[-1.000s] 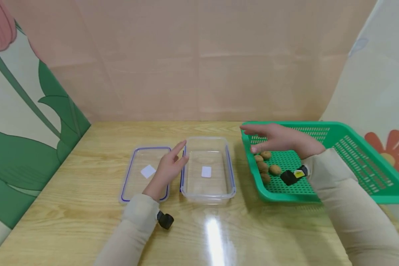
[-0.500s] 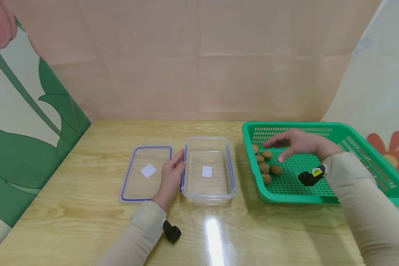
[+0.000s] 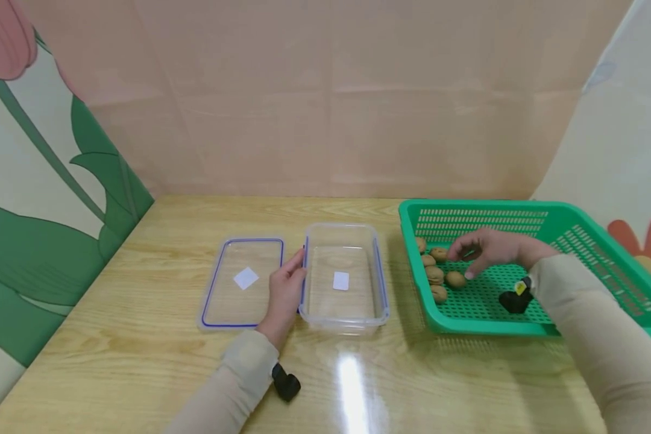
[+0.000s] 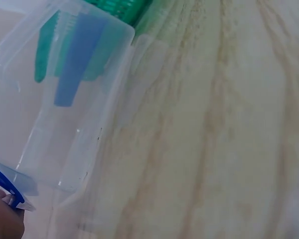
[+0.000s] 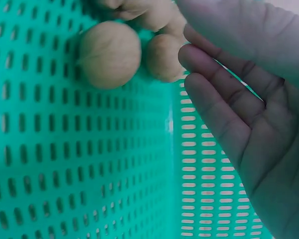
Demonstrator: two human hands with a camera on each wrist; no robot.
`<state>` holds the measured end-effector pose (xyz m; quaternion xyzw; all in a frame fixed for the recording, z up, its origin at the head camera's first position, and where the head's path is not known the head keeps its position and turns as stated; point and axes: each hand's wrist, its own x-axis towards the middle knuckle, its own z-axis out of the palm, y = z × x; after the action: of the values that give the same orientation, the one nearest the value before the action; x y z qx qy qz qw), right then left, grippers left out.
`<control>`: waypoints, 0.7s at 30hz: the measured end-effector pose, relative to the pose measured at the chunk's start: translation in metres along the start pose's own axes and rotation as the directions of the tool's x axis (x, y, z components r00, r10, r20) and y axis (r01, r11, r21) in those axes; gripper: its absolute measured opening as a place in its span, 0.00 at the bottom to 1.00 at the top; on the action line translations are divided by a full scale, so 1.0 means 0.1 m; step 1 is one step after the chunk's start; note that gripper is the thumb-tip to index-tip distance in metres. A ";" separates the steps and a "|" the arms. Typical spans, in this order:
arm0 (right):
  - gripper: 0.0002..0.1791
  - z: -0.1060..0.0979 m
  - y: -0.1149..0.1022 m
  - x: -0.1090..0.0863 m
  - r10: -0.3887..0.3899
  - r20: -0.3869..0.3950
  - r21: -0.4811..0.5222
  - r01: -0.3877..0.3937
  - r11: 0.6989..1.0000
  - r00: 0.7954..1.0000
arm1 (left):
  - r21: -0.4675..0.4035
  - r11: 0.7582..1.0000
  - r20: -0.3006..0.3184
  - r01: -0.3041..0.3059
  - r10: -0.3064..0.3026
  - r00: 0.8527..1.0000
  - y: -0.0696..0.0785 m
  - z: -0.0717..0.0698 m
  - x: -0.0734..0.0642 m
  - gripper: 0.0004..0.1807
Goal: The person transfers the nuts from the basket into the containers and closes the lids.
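My left hand (image 3: 286,295) rests at the left side of a clear plastic box (image 3: 344,313). Its fingertips touch the wall near the blue-edged latch; in the left wrist view the fingers (image 4: 5,219) show at a blue latch. Over the green basket (image 3: 493,326), my right hand (image 3: 493,248) reaches down with thumb and fingers apart. Several walnuts lie by the basket's left wall, and a single walnut (image 3: 456,279) is just beside the thumb tip. In the right wrist view a walnut (image 5: 110,55) sits on the slotted floor, and nothing is between the right fingers.
A clear lid (image 3: 219,283) with a blue seal and a white label lies left of the box. Another white label (image 3: 340,281) shows at the box's bottom. The wooden table (image 3: 114,361) meets a pink backdrop behind.
My right hand has moved right and lowered into the basket, close to the walnuts. My left hand has come from above the lid to the box's left wall.
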<state>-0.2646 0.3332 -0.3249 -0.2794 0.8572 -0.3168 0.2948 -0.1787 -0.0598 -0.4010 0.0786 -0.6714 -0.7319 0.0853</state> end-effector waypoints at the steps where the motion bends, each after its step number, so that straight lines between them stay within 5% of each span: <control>1: 0.27 0.00 0.01 0.02 0.009 0.009 -0.010 -0.009 1.000 1.000 | 0.000 1.000 -0.004 0.001 -0.001 1.000 0.00 0.00 0.00 0.23; 14: 0.25 0.08 0.17 0.20 0.085 0.101 -0.009 -0.085 0.996 0.991 | 0.027 1.000 -0.014 0.006 -0.006 1.000 -0.01 -0.02 0.01 0.22; 21: 0.24 0.09 0.20 0.20 0.098 0.086 -0.076 -0.092 0.993 0.991 | -0.018 1.000 0.001 0.002 -0.002 1.000 -0.04 0.02 0.01 0.21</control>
<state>-0.2778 0.3295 -0.3518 -0.2627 0.8662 -0.2583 0.3375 -0.1798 -0.0578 -0.4045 0.0779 -0.6646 -0.7382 0.0849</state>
